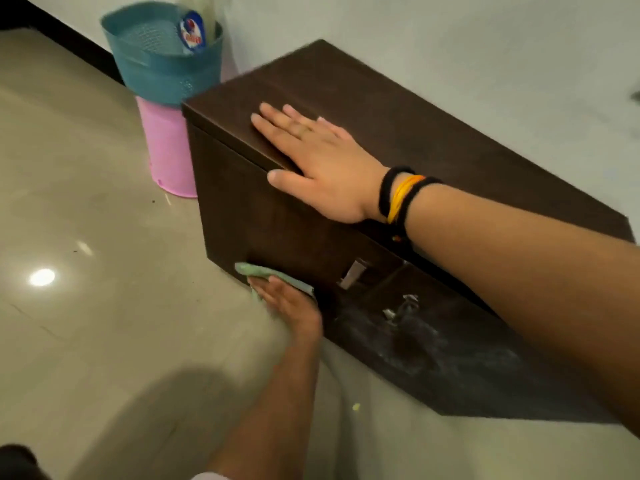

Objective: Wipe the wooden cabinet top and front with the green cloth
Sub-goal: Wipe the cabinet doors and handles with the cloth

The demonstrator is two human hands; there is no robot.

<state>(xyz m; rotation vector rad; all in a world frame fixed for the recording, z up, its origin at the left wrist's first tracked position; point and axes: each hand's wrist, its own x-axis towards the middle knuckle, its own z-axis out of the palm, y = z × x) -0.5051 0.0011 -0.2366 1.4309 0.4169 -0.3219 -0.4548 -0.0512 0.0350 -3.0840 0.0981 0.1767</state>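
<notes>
A low, dark brown wooden cabinet (pixel 450 140) stands on the floor against a white wall. My right hand (pixel 318 157) lies flat and open on its top near the left front edge, black and orange bands on the wrist. My left hand (pixel 291 306) presses the green cloth (pixel 263 271) against the bottom left part of the cabinet front, close to the floor. My fingers cover part of the cloth. Pale dusty smears (pixel 433 348) show on the front to the right of my left hand.
Two metal handles (pixel 353 273) sit at the middle of the front. A teal perforated basket (pixel 162 64) holding a bottle rests on a pink bin (pixel 169 150) just left of the cabinet. Glossy beige floor tiles (pixel 86 220) spread to the left and front.
</notes>
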